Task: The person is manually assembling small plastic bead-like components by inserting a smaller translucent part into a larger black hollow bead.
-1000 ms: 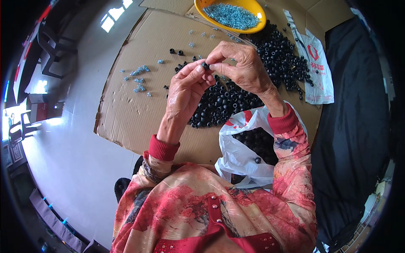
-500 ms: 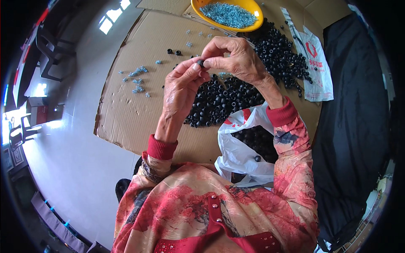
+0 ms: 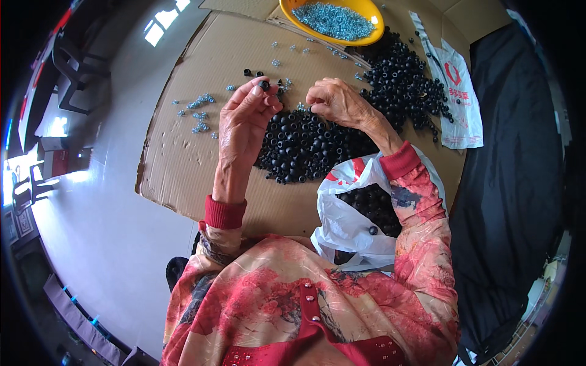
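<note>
My left hand (image 3: pixel 243 125) pinches a small black round cap (image 3: pixel 264 85) between thumb and forefinger, its hollow end showing. To its right, my right hand (image 3: pixel 340 102) is held low over the cardboard with its fingers curled together; what lies in them, if anything, is hidden. Right by its fingertips lie a few small silvery metal pieces (image 3: pixel 301 107), possibly springs. Below both hands spreads a heap of black caps (image 3: pixel 311 146), many with their hollow ends up. A second heap of black round pieces (image 3: pixel 400 76) lies beyond my right hand.
A yellow bowl (image 3: pixel 379 33) of silvery-blue metal pieces stands at the far side of the cardboard sheet (image 3: pixel 183 158). Loose metal pieces (image 3: pixel 200 116) lie at left. An opened white plastic bag (image 3: pixel 342 219) with black pieces sits near me; a flat one (image 3: pixel 461 116) lies at right.
My hands were together at one black piece and have come apart. The left moved left with the black cap; the right moved down toward the cardboard.
</note>
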Tool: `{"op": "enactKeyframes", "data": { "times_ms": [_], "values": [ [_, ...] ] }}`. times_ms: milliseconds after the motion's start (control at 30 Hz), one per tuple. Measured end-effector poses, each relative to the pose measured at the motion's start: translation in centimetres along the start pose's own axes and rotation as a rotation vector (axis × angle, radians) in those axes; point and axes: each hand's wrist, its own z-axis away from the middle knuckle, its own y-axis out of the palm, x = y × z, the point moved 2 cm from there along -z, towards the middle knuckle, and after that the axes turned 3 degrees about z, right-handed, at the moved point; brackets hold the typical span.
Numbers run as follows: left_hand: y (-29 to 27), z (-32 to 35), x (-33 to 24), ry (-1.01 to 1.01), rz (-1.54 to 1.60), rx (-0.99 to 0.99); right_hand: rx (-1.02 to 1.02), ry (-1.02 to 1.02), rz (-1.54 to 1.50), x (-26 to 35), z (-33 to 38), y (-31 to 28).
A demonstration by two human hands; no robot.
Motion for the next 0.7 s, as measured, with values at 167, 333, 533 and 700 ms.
{"op": "enactKeyframes", "data": {
  "times_ms": [167,333,533,700],
  "values": [
    [-0.1,-0.1,0.5,-0.026,0.027,0.021,-0.017,0.059,0.077,-1.0,-0.1,0.1],
    [0.0,-0.1,0.5,-0.025,0.021,0.015,-0.013,0.014,0.099,0.3,-1.1,1.2],
    [-0.3,0.1,-0.4,0.009,0.012,-0.021,-0.024,0.054,0.105,0.0,-1.8,0.6],
    [-0.3,0.1,-0.4,0.025,0.021,-0.048,-0.018,-0.042,0.055,1.5,-1.7,1.6]
  ]
}}
